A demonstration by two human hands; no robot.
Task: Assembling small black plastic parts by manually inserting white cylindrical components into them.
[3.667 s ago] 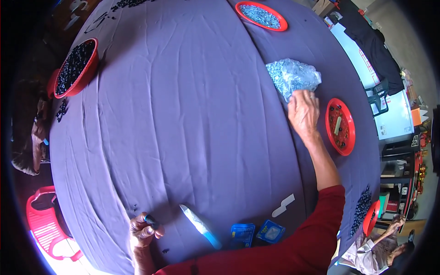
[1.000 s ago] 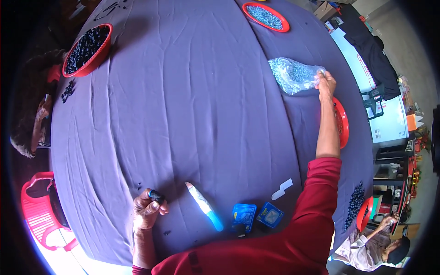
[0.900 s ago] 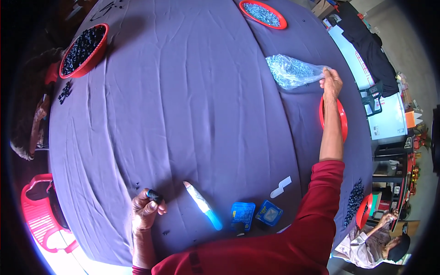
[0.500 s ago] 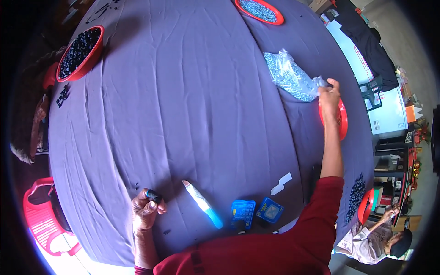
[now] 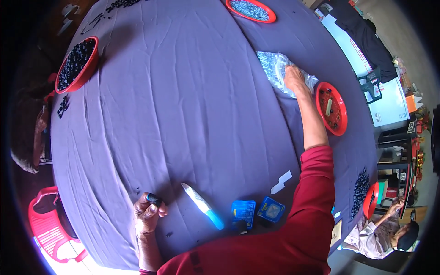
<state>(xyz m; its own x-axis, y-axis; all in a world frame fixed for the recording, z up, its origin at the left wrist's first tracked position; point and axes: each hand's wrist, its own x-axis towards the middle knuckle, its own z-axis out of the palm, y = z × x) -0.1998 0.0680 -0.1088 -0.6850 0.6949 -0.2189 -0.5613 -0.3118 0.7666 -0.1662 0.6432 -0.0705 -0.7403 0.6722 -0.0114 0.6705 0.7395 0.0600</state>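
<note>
Near the front left of the table, my left hand (image 5: 145,217) is closed with a small black piece (image 5: 154,199) pinched between thumb and fingers. My right arm stretches far forward. My right hand (image 5: 294,80) is at a clear plastic bag (image 5: 274,68) of small silvery metal pieces, its fingers hidden in or behind the plastic. Just right of the bag lies a red bowl (image 5: 331,130) with a few black pieces and a pale strip in it. Between my arms rests a knife (image 5: 201,206) with a blue handle and a whitish wrapped blade.
Two blue packets (image 5: 243,214) and a white paper piece (image 5: 281,182) lie near me. A red basket (image 5: 94,64) of black pieces stands at far left, a red dish (image 5: 270,16) of metal pieces at the back. Black pieces (image 5: 360,192) lie near another person (image 5: 380,233).
My right hand has moved left from the bag's gathered end by the red bowl to the middle of the bag, uncovering the bowl. My left hand still holds the black piece.
</note>
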